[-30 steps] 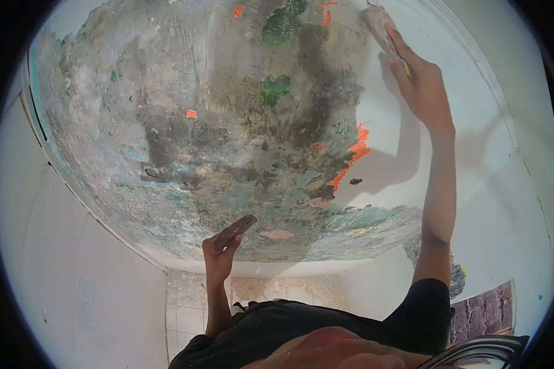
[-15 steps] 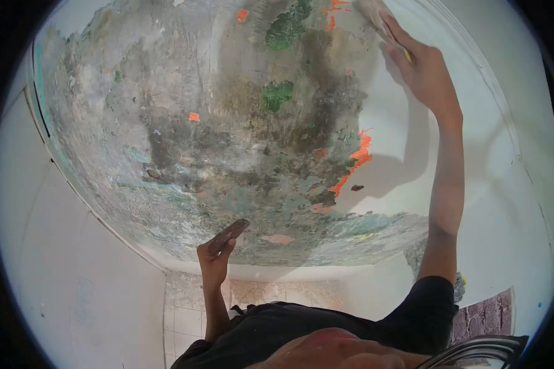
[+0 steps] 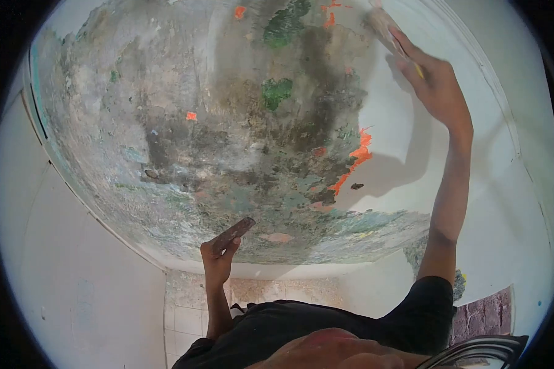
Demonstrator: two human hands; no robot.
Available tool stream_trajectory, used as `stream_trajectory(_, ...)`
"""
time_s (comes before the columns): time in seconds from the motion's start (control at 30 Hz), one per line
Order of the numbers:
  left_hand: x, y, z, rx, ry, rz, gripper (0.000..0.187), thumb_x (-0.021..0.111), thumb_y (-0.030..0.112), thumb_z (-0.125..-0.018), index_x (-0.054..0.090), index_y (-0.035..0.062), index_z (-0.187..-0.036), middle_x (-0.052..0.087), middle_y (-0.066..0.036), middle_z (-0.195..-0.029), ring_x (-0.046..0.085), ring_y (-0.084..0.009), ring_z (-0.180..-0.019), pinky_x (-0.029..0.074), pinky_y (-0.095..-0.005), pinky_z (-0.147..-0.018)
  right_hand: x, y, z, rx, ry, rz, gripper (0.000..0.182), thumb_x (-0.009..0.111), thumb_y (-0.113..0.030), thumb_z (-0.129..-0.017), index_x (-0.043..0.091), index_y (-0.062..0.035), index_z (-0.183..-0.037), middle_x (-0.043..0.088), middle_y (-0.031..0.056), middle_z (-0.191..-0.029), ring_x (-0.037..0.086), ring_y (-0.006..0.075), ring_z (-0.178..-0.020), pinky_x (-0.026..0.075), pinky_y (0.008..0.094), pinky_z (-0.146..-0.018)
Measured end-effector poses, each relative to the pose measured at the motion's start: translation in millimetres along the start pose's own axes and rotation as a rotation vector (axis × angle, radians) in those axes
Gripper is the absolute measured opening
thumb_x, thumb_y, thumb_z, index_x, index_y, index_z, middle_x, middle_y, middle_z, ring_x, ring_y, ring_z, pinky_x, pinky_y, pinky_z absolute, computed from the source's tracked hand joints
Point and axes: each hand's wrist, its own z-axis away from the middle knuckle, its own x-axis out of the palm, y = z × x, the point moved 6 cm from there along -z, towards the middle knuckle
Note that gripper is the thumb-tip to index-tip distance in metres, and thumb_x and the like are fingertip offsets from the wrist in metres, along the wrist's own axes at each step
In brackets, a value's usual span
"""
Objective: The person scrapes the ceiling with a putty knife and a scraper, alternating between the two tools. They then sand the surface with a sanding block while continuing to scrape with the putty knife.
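My right hand (image 3: pixel 434 86) is raised at the upper right, its fingers wrapped round a long flat tool (image 3: pixel 388 31) with a bit of yellow at the grip. The tool lies against the wall or close to it, where bare grey plaster meets white surface. Lower down, my left hand (image 3: pixel 218 258) grips a dark brown flat tool (image 3: pixel 237 232), tilted up to the right in front of the wall's lower part. The patchy wall (image 3: pixel 228 141) shows grey, green and orange spots.
A smooth white wall (image 3: pixel 74 246) stands at the left. Floor tiles (image 3: pixel 188 320) show at the bottom. At the lower right is a purple brick-patterned patch (image 3: pixel 483 320), with striped cloth (image 3: pixel 486 353) below it. A cable or trim line runs along the left edge.
My right hand and its tool have moved slightly down and to the right. My left hand has shifted a little to the right with its tool.
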Motion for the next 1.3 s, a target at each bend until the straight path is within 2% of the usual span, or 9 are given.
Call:
stream_trajectory(0.3,9,-18,-1,-0.028,-0.063,0.094,0.026,0.059,-0.001,-0.09,0.069,-0.0041,-0.114,0.069,-0.016,-0.116,0.063,-0.023,-0.113,0.045,-0.0353,-0.101,-2,-7,-4,0.033,-0.038,-0.089,0.046,0.06,-0.02,-0.095,0.052,-0.026,-0.14,0.07,0.019,-0.099,0.05,0.0247,-0.071,0.049,0.0326,-0.084)
stream_trajectory(0.6,21,-2,0,0.049,-0.114,0.119,0.028,0.061,0.004,-0.091,0.068,-0.0019,-0.118,0.071,-0.01,-0.115,0.064,-0.0163,-0.108,0.048,-0.0296,-0.094,-1,-4,4,0.085,-0.054,-0.085,0.046,0.06,-0.021,-0.095,0.052,-0.0213,-0.141,0.07,0.0137,-0.11,0.066,0.0218,-0.085,0.048,0.0348,-0.09)
stream_trajectory(0.7,23,10,2,0.056,-0.089,0.139,0.029,0.059,0.001,-0.091,0.067,-0.0034,-0.119,0.07,-0.011,-0.115,0.064,-0.017,-0.109,0.047,-0.0294,-0.095,6,5,4,0.065,-0.109,-0.186,0.049,0.056,-0.013,-0.097,0.046,-0.0156,-0.145,0.061,0.0106,-0.133,0.056,0.0228,-0.125,0.037,0.0325,-0.107)
stream_trajectory(0.8,32,23,6,0.059,-0.12,0.083,0.03,0.058,-0.001,-0.091,0.066,-0.0037,-0.12,0.07,-0.011,-0.116,0.063,-0.0175,-0.11,0.047,-0.0295,-0.095,9,-6,-9,0.197,-0.155,-0.122,0.048,0.056,-0.012,-0.097,0.047,-0.0132,-0.144,0.061,0.0107,-0.134,0.056,0.0213,-0.124,0.036,0.0345,-0.108)
stream_trajectory(0.9,46,19,6,0.054,-0.182,0.134,0.029,0.059,-0.001,-0.091,0.066,-0.0033,-0.12,0.07,-0.011,-0.117,0.063,-0.0175,-0.111,0.047,-0.0299,-0.096,8,-3,11,-0.034,0.035,-0.085,0.049,0.053,-0.014,-0.099,0.043,-0.0115,-0.147,0.071,0.0122,-0.109,0.066,0.0166,-0.089,0.05,0.0305,-0.088)
stream_trajectory(1.03,53,17,8,0.054,-0.217,0.145,0.029,0.059,0.0,-0.092,0.067,-0.0018,-0.119,0.07,-0.011,-0.117,0.063,-0.0173,-0.11,0.047,-0.0297,-0.096,24,11,77,0.387,-0.056,-0.797,0.047,0.045,-0.024,-0.103,0.04,-0.0038,-0.146,0.047,0.0029,-0.071,0.036,0.0041,-0.04,0.038,0.021,-0.038)
stream_trajectory(1.13,52,20,10,0.069,-0.216,0.086,0.029,0.059,0.0,-0.092,0.067,-0.0011,-0.119,0.07,-0.011,-0.117,0.064,-0.0175,-0.11,0.047,-0.0296,-0.096,53,5,101,0.455,-0.074,-1.493,0.038,0.046,-0.025,-0.103,0.047,-0.001,-0.132,0.047,0.0035,-0.072,0.038,0.0073,-0.039,0.038,0.0226,-0.037)
stream_trajectory(1.17,51,16,10,0.06,-0.213,0.087,0.029,0.059,0.0,-0.092,0.067,-0.0011,-0.119,0.07,-0.011,-0.117,0.064,-0.0175,-0.11,0.047,-0.0296,-0.096,58,5,99,0.468,-0.095,-1.527,0.027,0.047,-0.029,-0.103,0.048,-0.0018,-0.107,0.047,0.0033,-0.072,0.037,0.0059,-0.039,0.036,0.0215,-0.033)
stream_trajectory(1.3,49,13,8,0.031,-0.209,0.082,0.028,0.059,0.0,-0.092,0.067,-0.0025,-0.119,0.07,-0.012,-0.118,0.064,-0.0178,-0.11,0.047,-0.0302,-0.096,66,4,76,0.534,-0.19,-1.762,0.027,0.045,-0.029,-0.103,0.045,-0.0031,-0.096,0.046,0.0037,-0.072,0.034,0.0054,-0.038,0.03,0.0194,-0.027)
